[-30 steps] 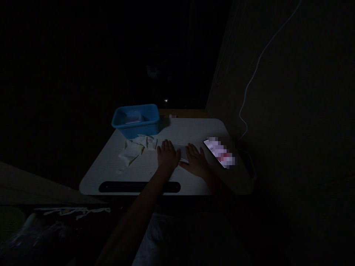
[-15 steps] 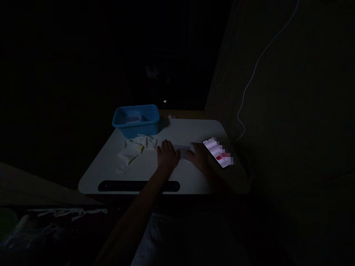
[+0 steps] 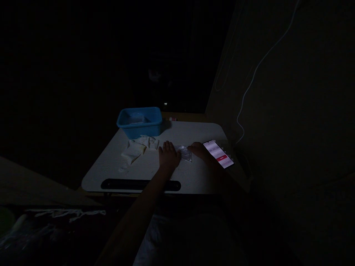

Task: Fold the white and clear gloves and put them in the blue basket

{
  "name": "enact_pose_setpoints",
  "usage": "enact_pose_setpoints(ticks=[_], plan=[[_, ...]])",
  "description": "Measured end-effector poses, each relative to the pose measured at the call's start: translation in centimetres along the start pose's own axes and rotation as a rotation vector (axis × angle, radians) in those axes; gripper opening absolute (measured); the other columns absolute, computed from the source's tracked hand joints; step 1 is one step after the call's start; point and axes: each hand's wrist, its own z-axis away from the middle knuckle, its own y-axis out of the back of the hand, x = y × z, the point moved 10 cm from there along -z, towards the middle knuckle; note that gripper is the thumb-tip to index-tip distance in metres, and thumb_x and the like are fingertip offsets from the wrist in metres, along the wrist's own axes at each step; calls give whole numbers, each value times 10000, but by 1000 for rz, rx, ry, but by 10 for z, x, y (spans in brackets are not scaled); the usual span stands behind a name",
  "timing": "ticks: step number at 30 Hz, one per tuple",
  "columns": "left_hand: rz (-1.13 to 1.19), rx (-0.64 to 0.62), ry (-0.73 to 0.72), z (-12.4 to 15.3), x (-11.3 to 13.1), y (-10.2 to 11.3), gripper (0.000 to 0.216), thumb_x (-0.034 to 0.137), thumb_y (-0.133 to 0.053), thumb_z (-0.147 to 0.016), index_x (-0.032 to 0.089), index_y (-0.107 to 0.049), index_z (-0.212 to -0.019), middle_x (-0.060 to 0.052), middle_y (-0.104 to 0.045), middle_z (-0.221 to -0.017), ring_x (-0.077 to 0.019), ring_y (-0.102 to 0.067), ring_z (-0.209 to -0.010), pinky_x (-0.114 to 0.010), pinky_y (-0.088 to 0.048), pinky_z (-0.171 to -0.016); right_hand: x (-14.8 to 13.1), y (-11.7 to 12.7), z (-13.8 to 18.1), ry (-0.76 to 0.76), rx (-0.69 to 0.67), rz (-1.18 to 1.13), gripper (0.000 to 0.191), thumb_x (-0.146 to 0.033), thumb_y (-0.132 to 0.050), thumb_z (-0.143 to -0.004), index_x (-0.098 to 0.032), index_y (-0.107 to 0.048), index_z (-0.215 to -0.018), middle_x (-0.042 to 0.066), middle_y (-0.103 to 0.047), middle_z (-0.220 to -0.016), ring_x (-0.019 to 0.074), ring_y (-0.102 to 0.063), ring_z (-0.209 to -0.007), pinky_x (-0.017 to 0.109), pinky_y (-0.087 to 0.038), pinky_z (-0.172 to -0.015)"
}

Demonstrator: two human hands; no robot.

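A small clear plastic bag (image 3: 185, 153), shiny and wrinkled, lies flat on the white table (image 3: 155, 170). My left hand (image 3: 168, 157) presses down at the bag's left side, palm down with its fingers stretched out. At the bag's upper right corner is my right hand (image 3: 199, 149), its fingertips closed on the edge; the dim light hides part of its fingers. Crumpled whitish tissue (image 3: 134, 150) lies to the left of my left hand. Just right of my right hand rests a phone (image 3: 220, 154) with a lit screen.
A blue plastic basin (image 3: 141, 129) with something clear inside stands at the table's back left. A black slot strip (image 3: 124, 184) runs along the front edge. Behind the table lies a small red and white item (image 3: 173, 119). A white cable (image 3: 256, 68) hangs at the right wall.
My right hand has shifted to the bag's upper right corner, uncovering more of the bag. My left hand stays flat in nearly the same place. The view has moved slightly.
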Motion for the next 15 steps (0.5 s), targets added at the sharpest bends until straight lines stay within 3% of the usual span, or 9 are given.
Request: enact_pose_setpoints(ticks=[2,5,11,15], plan=[[-2,9,4,0,0,1,629,416,-237,-866,-10,-327,-1320,-215,-321,-1391,-300,-273,-1299,-468,-217,-1037,1,0,0,45,59,-206,212,-302,-534,-737,-162,-640,-856,35,-666,-808,157,-612,-737,235,-435,-632],[7,8,15,0,-1,1,620,410,-239,-869,-6,-334,-1318,-213,-324,-1390,-298,-275,-1298,-462,-211,-1040,0,-2,3,88,142,-423,328,-221,-569,-688,-194,-596,-1014,17,-665,-850,155,-617,-754,257,-468,-676],[150,84,18,1,-3,10,567,362,-299,-858,21,-361,-1307,-213,-342,-1380,-304,-279,-1295,-488,-214,-1035,-5,-1,14,153,323,-287,331,-121,-543,-651,-204,-633,-958,55,-655,-990,216,-586,-929,361,-426,-873],[523,218,35,-5,-21,14,496,295,-363,-834,48,-423,-1259,-201,-414,-1334,-307,-300,-1284,-486,-240,-1035,6,6,13,160,393,-407,353,-147,-509,-674,-193,-614,-1008,73,-632,-1031,211,-573,-926,367,-436,-853]])
